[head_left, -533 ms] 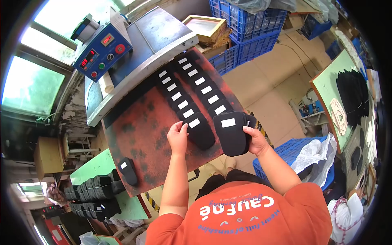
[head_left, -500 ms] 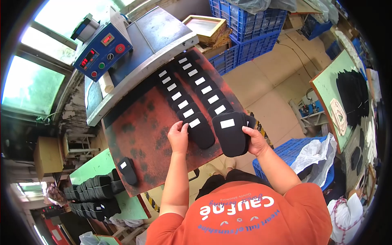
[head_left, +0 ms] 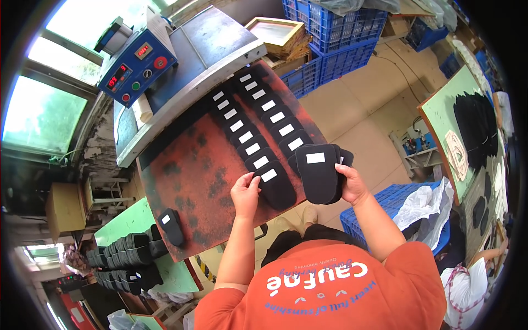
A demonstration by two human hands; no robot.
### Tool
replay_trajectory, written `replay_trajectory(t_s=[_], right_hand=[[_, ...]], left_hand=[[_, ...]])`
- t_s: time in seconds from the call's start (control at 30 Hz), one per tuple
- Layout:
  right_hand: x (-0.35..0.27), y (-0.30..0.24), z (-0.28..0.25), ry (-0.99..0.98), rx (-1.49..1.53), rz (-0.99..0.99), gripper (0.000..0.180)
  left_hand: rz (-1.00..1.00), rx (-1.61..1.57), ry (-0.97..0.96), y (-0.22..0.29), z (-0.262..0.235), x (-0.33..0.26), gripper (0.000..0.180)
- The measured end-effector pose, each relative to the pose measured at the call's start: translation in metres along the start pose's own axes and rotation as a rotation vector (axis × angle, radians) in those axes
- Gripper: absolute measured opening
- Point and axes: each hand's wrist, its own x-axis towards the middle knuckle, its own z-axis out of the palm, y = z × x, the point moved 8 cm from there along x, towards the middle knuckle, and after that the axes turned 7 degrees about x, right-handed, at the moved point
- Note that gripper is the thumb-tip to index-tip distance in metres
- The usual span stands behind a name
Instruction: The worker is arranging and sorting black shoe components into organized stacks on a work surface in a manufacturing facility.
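Two overlapping rows of black insoles, each with a white rectangular label, run along the red-and-black worktable point(head_left: 181, 154). My left hand point(head_left: 246, 195) has its thumb and fingers pinched at the upper left edge of the nearest insole point(head_left: 279, 190) in the left row, beside its label. In my right hand point(head_left: 353, 187) is a small stack of insoles point(head_left: 320, 179), gripped by its right edge and held over the near end of the right row. The top one's label faces up. A separate labelled insole point(head_left: 172, 230) lies at the table's near left corner.
A heat press point(head_left: 192, 55) with a blue control box point(head_left: 137, 63) borders the table's far side. Blue crates point(head_left: 346, 27) stand at the far right; another blue crate point(head_left: 379, 206) with plastic sits near my right arm. More black insoles point(head_left: 129, 253) are stacked on a green table at left.
One more labelled insole now lies at the near end of the left row, with my left hand at its edge. My right hand has shifted the stack slightly right and away from me.
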Motion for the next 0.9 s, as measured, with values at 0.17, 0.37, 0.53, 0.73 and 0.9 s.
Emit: replay_trajectory(t_s=[0.17,0.37,0.53,0.73,0.9], right_hand=[[0.007,0.018,0.009,0.057,-0.123,-0.020,0.039],[0.041,0.057,0.055,0.004,-0.310,-0.103,0.038],[0.072,0.079,0.084,-0.140,0.132,0.137,0.038],[0.106,0.116,0.112,-0.077,0.071,0.057,0.043],[0.139,0.123,0.123,0.053,-0.158,-0.123,0.040]], left_hand=[[0.367,0.364,0.153,0.030,-0.007,-0.017,0.024],[0.145,-0.173,-0.110,0.050,-0.008,-0.021,0.009],[0.119,-0.168,0.166,0.033,-0.101,0.120,0.009],[0.141,0.086,0.124,0.050,-0.126,0.243,0.015],[0.389,0.658,0.181,0.070,-0.125,0.235,0.035]])
